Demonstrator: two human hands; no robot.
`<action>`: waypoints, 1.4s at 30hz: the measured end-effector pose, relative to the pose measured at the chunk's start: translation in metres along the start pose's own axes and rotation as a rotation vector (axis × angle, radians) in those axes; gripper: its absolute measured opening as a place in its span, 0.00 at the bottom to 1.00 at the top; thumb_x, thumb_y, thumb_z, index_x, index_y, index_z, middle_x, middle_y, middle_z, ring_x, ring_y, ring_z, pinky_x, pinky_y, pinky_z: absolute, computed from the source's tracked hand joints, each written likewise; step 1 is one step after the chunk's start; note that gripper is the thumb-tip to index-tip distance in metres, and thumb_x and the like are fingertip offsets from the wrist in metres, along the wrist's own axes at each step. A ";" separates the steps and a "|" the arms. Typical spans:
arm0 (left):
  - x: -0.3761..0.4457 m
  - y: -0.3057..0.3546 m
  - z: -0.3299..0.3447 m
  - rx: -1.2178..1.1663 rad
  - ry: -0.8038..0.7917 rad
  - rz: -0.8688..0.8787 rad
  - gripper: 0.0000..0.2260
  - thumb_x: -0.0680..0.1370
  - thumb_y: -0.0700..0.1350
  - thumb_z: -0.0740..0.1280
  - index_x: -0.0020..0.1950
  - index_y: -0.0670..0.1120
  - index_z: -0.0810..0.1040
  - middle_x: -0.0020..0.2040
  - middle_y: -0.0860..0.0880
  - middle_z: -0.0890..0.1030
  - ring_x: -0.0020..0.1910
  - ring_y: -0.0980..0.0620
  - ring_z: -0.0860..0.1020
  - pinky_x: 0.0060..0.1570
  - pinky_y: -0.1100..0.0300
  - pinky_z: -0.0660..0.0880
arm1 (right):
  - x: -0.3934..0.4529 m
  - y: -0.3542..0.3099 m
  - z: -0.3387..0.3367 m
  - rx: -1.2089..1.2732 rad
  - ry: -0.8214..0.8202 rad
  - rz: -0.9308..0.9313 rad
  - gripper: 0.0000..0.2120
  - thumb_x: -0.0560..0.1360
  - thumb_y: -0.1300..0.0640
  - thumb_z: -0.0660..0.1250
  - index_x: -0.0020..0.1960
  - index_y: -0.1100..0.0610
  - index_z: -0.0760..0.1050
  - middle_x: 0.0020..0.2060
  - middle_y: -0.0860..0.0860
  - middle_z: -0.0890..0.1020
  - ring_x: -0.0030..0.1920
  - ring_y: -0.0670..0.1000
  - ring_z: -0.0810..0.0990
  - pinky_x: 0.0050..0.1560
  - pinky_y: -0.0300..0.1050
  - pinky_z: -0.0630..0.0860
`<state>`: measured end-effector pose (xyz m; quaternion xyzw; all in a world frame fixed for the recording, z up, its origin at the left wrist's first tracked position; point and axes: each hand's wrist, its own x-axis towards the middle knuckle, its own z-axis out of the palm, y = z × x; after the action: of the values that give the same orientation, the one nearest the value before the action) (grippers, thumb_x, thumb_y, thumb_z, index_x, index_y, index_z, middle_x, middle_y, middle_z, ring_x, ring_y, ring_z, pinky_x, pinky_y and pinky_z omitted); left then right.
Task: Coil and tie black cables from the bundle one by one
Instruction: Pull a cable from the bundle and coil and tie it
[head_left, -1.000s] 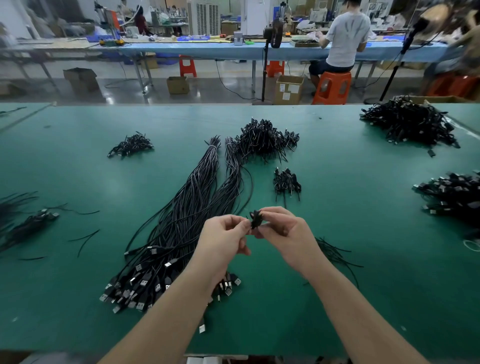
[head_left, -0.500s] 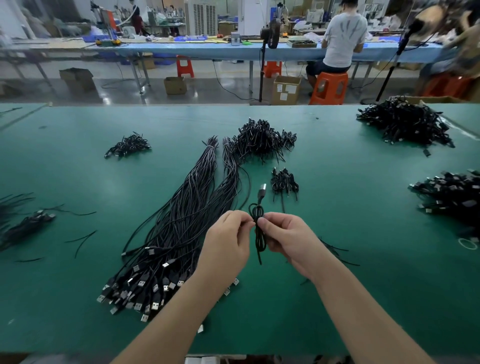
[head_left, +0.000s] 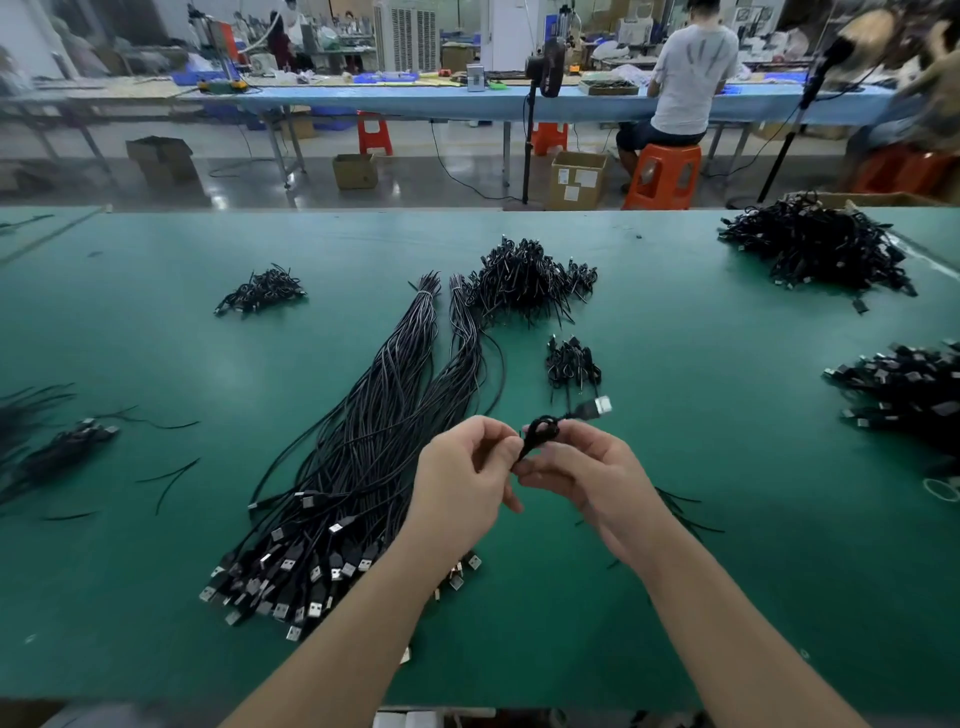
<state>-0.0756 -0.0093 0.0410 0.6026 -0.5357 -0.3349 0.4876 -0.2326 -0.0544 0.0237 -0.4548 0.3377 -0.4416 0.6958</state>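
Cable (head_left: 540, 434) being worked on is a small black coil held up over the green table (head_left: 727, 571), pinched between both hands right in the middle of the view. Left hand (head_left: 462, 483) has its fingers curled in and grips the lower end of the coil, while the right hand (head_left: 587, 473) pinches it from the other side, so the two hands are basically pressed together around it. A silver USB plug (head_left: 600, 406) sticks out of the coil up and to the right, clear of the fingers. Whether the coil is tied off, I honestly can't tell, the fingers cover too much. Just left of the hands and running away from the person lies the big bundle (head_left: 374, 441) of straight black cables, plug ends fanned out near the left forearm, far ends gathered tight. Past the top of the bundle sits a big pile of coiled cables (head_left: 524, 280), and a much smaller pile (head_left: 571, 361) lies just beyond the hands. Another little pile (head_left: 262, 291) sits off to the far left, and two more heaps are on the right side, one at the far corner (head_left: 815, 249) and one at the right edge (head_left: 904, 389). A few loose black ties (head_left: 171, 475) lie scattered on the left part of the table. In the background a person in a white shirt (head_left: 685, 78) sits on an orange stool (head_left: 665, 174).
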 end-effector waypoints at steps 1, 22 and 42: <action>-0.001 0.000 0.000 0.075 0.006 0.060 0.05 0.81 0.40 0.68 0.45 0.47 0.79 0.30 0.53 0.81 0.26 0.53 0.81 0.32 0.57 0.80 | 0.001 -0.002 0.000 0.064 0.025 0.041 0.06 0.79 0.67 0.65 0.50 0.65 0.81 0.40 0.61 0.84 0.41 0.58 0.86 0.44 0.46 0.82; -0.001 -0.007 0.016 -0.191 0.086 -0.284 0.07 0.80 0.42 0.69 0.44 0.43 0.81 0.24 0.54 0.76 0.21 0.55 0.71 0.26 0.63 0.69 | -0.001 0.010 0.008 -0.263 0.111 -0.101 0.06 0.75 0.63 0.72 0.48 0.54 0.86 0.35 0.55 0.84 0.31 0.48 0.75 0.34 0.39 0.76; 0.001 -0.019 -0.001 0.737 0.110 0.826 0.10 0.81 0.41 0.62 0.46 0.40 0.80 0.42 0.46 0.79 0.34 0.50 0.77 0.30 0.57 0.76 | 0.002 0.004 -0.004 0.254 -0.012 0.254 0.08 0.71 0.58 0.73 0.47 0.61 0.83 0.45 0.60 0.83 0.42 0.54 0.84 0.45 0.44 0.82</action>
<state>-0.0684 -0.0111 0.0234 0.4900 -0.7828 0.1254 0.3626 -0.2339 -0.0571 0.0179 -0.3195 0.3301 -0.3864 0.7998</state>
